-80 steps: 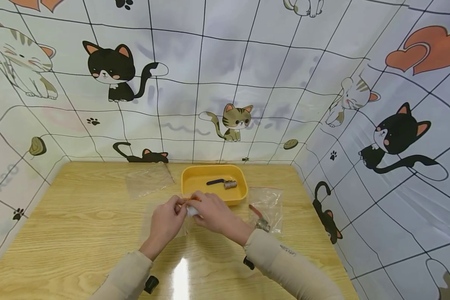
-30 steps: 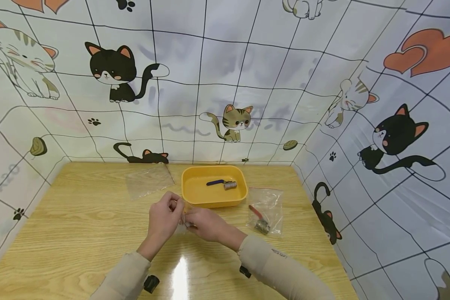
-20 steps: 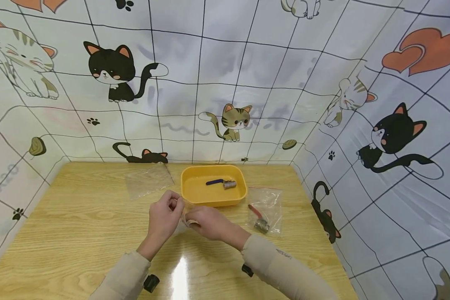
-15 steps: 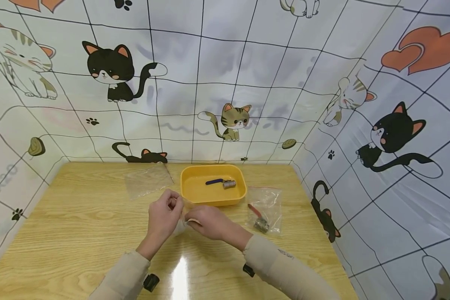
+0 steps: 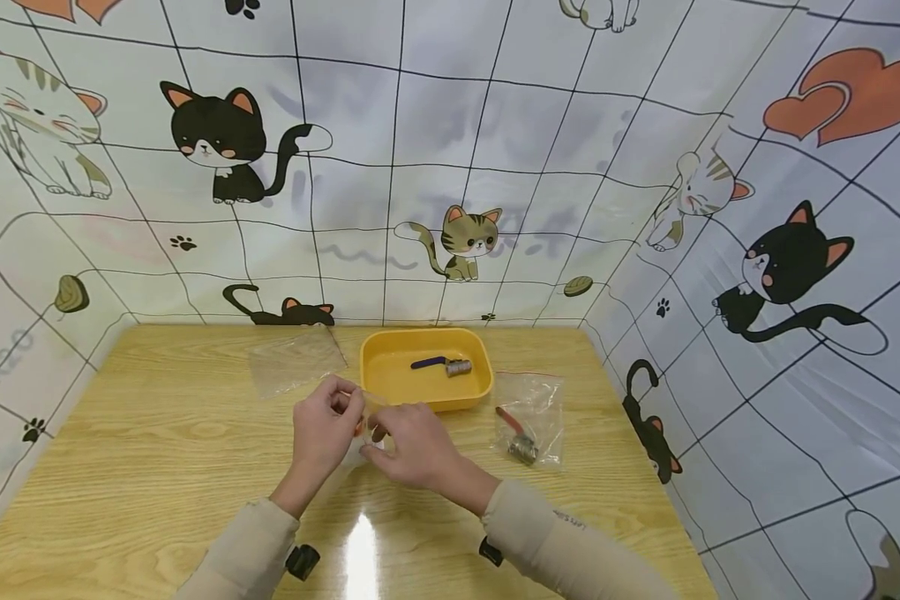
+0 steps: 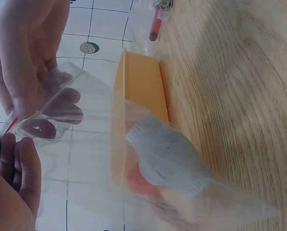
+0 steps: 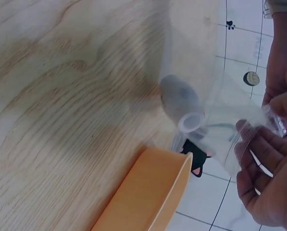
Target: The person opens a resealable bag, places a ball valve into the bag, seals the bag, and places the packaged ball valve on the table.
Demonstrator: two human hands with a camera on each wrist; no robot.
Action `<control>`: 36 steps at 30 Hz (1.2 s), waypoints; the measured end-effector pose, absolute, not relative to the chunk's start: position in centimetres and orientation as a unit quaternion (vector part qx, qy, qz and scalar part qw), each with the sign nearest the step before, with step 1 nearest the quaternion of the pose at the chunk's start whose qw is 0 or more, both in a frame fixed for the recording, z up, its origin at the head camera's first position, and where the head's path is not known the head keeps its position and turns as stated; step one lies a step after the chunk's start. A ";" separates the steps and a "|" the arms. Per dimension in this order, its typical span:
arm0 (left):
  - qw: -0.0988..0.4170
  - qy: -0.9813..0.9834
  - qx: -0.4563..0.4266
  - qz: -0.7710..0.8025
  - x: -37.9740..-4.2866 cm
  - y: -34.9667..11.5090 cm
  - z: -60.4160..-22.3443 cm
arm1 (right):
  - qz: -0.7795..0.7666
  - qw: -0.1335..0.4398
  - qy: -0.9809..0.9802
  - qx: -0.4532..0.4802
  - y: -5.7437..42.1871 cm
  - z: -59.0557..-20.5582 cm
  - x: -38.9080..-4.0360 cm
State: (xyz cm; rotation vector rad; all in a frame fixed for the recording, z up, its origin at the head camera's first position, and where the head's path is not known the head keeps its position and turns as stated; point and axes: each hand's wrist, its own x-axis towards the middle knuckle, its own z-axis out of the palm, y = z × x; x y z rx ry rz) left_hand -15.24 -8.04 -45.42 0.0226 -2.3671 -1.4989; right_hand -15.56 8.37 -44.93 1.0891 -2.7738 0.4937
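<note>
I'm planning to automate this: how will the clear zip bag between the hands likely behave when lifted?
The clear zip bag is probably floppy, since its thin film creases. It may hang bottom-heavy, as the white packet sits away from its held edge. Its smooth, glossy surface could feel slippery.

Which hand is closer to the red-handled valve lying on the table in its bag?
Right. The right hand is left of the red-handled valve, a gap between them; the left hand is farther left.

A wooden table [image 5: 165,433], a yellow tub [image 5: 438,403] near the back, a flat clear bag [image 5: 294,362] to its left, a fuller clear bag [image 5: 543,408] to its right
</note>
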 end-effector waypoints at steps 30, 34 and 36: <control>0.177 -0.855 -0.044 -0.486 -15.8 -10.4 -45.6 | 0.226 0.159 -0.884 0.378 9.8 -43.8 -17.1; 0.164 -0.854 -0.096 -0.485 -16.2 -11.0 -45.7 | 0.235 0.152 -0.865 0.415 10.5 -43.1 -17.7; 0.145 -0.854 -0.127 -0.483 -16.3 -11.3 -45.8 | 0.233 0.144 -0.858 0.434 10.8 -42.8 -18.0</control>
